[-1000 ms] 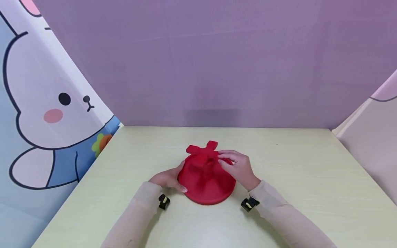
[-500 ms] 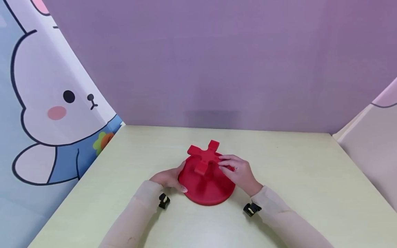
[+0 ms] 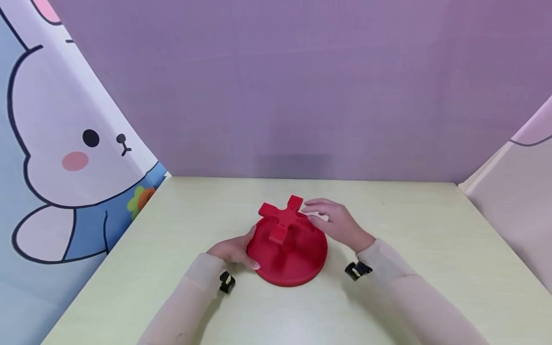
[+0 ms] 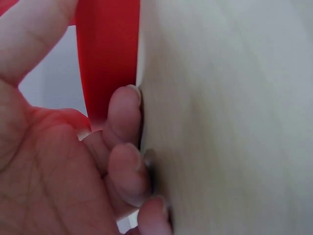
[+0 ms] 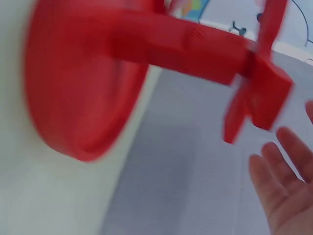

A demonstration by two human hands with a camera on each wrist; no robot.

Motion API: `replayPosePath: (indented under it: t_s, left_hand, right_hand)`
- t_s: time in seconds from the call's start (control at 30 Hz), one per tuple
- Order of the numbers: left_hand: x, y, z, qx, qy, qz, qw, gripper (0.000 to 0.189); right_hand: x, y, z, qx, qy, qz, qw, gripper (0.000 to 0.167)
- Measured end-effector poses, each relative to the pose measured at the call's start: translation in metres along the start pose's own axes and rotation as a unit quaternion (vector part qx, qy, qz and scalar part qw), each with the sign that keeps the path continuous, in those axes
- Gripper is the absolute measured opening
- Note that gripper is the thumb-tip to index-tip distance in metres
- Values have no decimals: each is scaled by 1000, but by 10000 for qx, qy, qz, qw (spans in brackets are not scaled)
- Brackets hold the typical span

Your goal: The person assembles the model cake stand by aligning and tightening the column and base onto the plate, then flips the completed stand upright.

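A red stand with a wide round base (image 3: pixel 286 268) stands upright on the table. Its post (image 5: pixel 186 46) carries a cross-shaped top (image 3: pixel 285 218). My left hand (image 3: pixel 233 249) grips the base's rim from the left, thumb in front and fingers round the side. The left wrist view has the bent fingers (image 4: pixel 124 115) against the rim (image 4: pixel 110 58), low by the table. Beside the right arm of the cross is my right hand (image 3: pixel 336 220), its fingers loosely extended with nothing between them. In the right wrist view, those fingers (image 5: pixel 279 169) show apart from the cross.
The pale wooden table (image 3: pixel 431 268) extends around the stand. A purple cloth wall (image 3: pixel 280 96) rises behind it. At the left hangs a rabbit-print cloth (image 3: pixel 51 143), and a pale cloth (image 3: pixel 517 191) hangs at the right.
My right hand has come off the right arm of the cross, moving slightly up and right. The cross's near arm, dark and downturned a second ago, now shows clearly. The left hand stays on the rim.
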State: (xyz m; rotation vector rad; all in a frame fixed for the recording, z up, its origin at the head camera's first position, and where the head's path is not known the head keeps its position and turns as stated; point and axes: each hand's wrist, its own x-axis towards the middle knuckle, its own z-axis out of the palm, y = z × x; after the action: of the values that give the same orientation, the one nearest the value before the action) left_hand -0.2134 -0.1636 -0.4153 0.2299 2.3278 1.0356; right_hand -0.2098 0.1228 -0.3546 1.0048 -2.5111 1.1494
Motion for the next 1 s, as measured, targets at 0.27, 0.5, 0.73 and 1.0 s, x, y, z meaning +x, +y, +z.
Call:
replayPosePath:
  t_s: [0.27, 0.5, 0.73, 1.0]
  left_hand:
    - [-1, 3, 1, 141, 53, -274, 9995, 118]
    - [1, 3, 1, 33, -18, -276, 9996, 118]
    - [1, 3, 0, -82, -84, -136, 9998, 118]
    - [2, 3, -1, 154, -31, -236, 9996, 117]
  right_hand:
    - [37, -11, -14, -170, -1612, 208, 9866, 32]
    - [55, -8, -8, -789, -1951, -24, 9776, 42]
    - [58, -8, -6, -1040, -2384, -200, 9654, 44]
    - [58, -10, -6, -1463, -2437, -498, 9575, 43]
